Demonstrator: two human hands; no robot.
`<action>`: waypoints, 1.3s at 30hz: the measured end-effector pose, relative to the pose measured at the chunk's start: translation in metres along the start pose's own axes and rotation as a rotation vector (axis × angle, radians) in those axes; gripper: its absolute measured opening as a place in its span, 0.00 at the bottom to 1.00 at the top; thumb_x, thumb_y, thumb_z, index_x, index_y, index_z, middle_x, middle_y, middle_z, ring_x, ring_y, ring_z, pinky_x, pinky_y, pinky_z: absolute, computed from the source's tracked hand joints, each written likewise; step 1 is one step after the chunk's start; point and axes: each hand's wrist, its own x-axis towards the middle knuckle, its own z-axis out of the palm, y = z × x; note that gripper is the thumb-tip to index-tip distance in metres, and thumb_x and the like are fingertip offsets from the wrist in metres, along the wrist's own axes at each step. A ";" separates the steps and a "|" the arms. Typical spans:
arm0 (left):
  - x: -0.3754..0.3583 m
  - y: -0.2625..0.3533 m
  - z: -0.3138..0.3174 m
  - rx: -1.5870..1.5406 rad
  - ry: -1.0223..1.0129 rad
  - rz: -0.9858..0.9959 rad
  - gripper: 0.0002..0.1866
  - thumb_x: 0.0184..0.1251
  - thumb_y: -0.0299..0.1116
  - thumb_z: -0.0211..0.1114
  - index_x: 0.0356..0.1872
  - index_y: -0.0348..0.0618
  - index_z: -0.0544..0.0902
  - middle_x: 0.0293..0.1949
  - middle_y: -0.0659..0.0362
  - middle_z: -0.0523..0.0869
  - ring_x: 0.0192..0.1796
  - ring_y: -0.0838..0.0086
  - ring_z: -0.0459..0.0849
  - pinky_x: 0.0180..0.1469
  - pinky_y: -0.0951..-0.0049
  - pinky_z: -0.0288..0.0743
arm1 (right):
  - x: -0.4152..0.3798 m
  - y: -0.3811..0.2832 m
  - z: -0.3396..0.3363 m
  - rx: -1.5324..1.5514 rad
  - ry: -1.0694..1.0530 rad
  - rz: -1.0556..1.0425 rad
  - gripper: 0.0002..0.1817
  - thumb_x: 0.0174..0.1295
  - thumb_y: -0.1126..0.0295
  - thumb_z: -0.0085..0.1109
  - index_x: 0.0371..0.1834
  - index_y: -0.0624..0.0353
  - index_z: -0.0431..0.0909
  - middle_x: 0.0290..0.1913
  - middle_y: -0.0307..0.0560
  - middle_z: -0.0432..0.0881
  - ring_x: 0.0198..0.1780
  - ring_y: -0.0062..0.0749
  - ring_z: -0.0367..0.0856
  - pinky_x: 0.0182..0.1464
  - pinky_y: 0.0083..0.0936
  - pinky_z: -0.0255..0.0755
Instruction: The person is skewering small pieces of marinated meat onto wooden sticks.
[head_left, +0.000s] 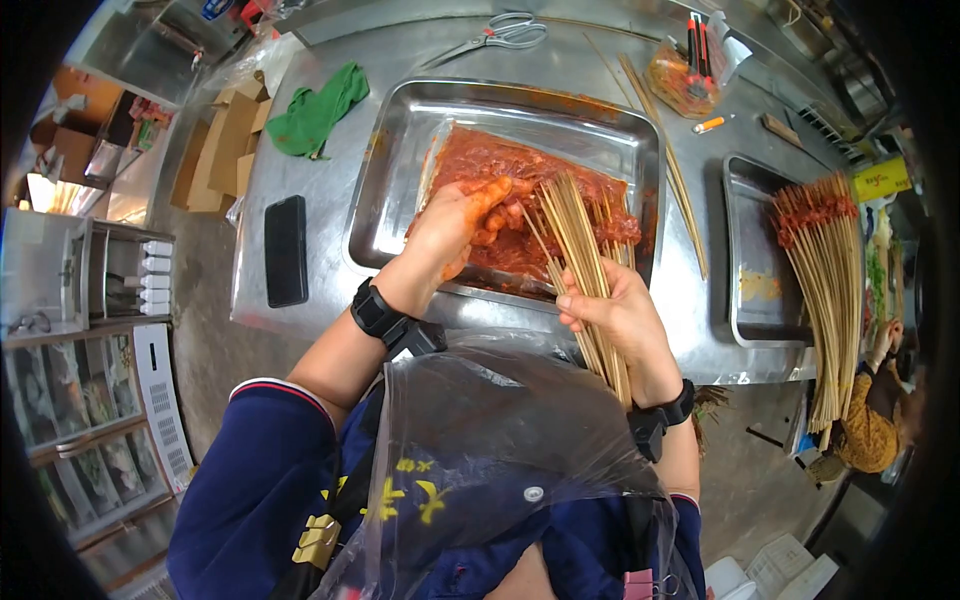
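My left hand (470, 222), its fingers smeared with orange-red marinade, is closed at the near part of the meat and appears to pinch a piece of it. Raw red marinated meat (530, 160) lies as a slab in a large metal tray (390, 190). A thick bundle of bamboo skewers (580, 230) is gripped in my right hand (615, 310), slanting over the tray's near edge. Some skewers at the bundle's right carry meat (622, 228) near their upper ends. My left fingertips are close to the skewers' tips; exact contact is hidden.
A second tray (740, 290) at right holds finished-looking meat skewers (820, 270) overhanging its edge. Around the steel table (330, 200) lie a black phone (286, 250), green cloth (320, 110), scissors (510, 32), loose skewers (680, 180) and an orange cutter (712, 124). Another person (872, 420) is at far right.
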 end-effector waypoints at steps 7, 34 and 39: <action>-0.007 -0.007 0.011 -0.122 0.008 -0.088 0.15 0.68 0.36 0.56 0.45 0.34 0.80 0.27 0.62 0.81 0.25 0.85 0.74 0.21 0.87 0.60 | 0.000 0.002 -0.003 -0.006 0.008 0.006 0.09 0.53 0.81 0.60 0.36 0.64 0.73 0.27 0.40 0.76 0.26 0.22 0.76 0.26 0.17 0.70; 0.017 -0.024 -0.027 0.681 0.129 0.012 0.12 0.66 0.33 0.57 0.38 0.33 0.82 0.29 0.59 0.82 0.29 0.80 0.77 0.33 0.77 0.71 | -0.003 -0.001 -0.012 -0.006 0.018 -0.038 0.16 0.64 0.74 0.42 0.54 0.68 0.64 0.46 0.58 0.76 0.43 0.39 0.81 0.42 0.27 0.78; 0.005 -0.016 -0.016 1.240 0.108 0.157 0.09 0.59 0.26 0.58 0.37 0.32 0.82 0.27 0.49 0.82 0.29 0.68 0.80 0.34 0.69 0.72 | -0.003 -0.001 -0.010 -0.006 0.026 -0.038 0.17 0.62 0.75 0.42 0.55 0.68 0.64 0.46 0.58 0.76 0.43 0.38 0.81 0.44 0.28 0.78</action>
